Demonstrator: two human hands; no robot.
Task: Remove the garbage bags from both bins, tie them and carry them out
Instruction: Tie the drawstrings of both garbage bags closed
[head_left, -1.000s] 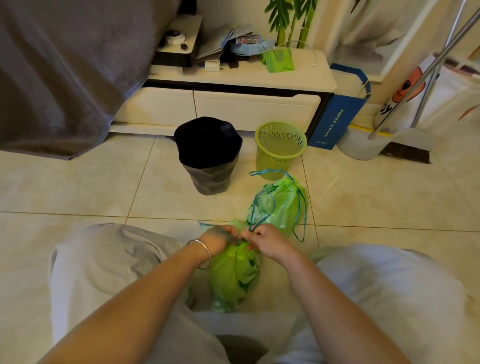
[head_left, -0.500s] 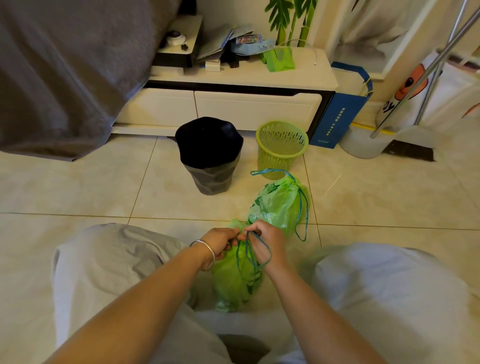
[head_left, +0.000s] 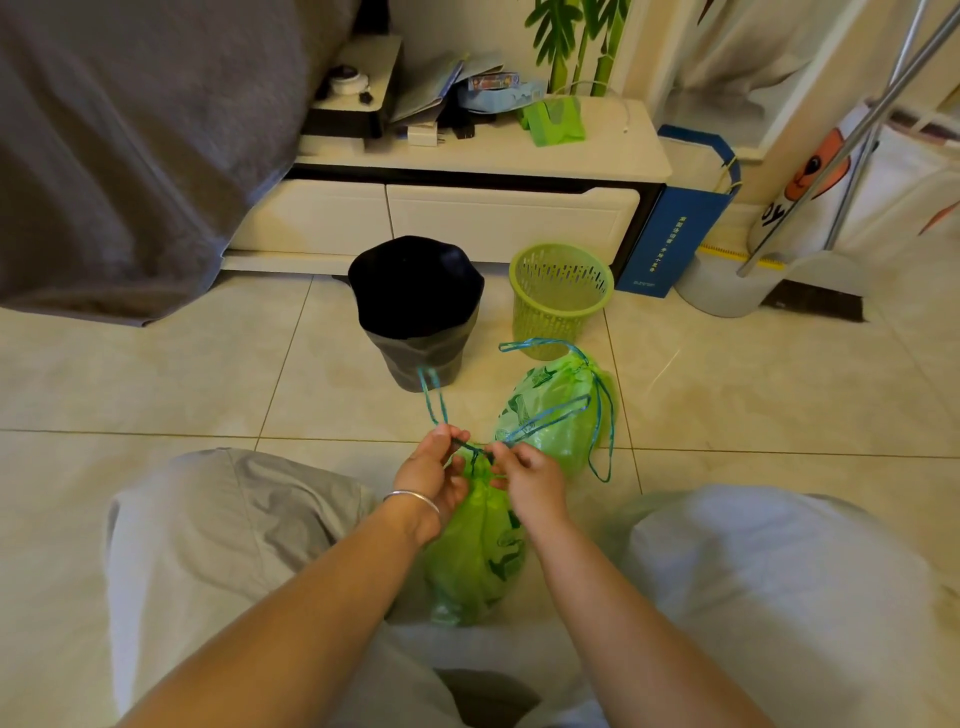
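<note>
Green bag (head_left: 475, 545) lies on the floor between my knees, nearer me than the green bin (head_left: 558, 299). My left grip (head_left: 431, 467) and right grip (head_left: 530, 475) are each clamped on its blue drawstring (head_left: 434, 397), drawing the knot at the neck. A second bag (head_left: 556, 415), cinched, sits just in front of the green bin, which appears emptied. Carrying out remains; the black bin (head_left: 415, 306) appears lined.

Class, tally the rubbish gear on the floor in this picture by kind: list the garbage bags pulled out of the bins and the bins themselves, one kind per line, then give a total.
Green garbage bags: 2, the near bag being tied by the left hand and right hand, and the far bag.
Bins: 2, the black-lined bin and the green mesh bin.
Total: 4
</note>
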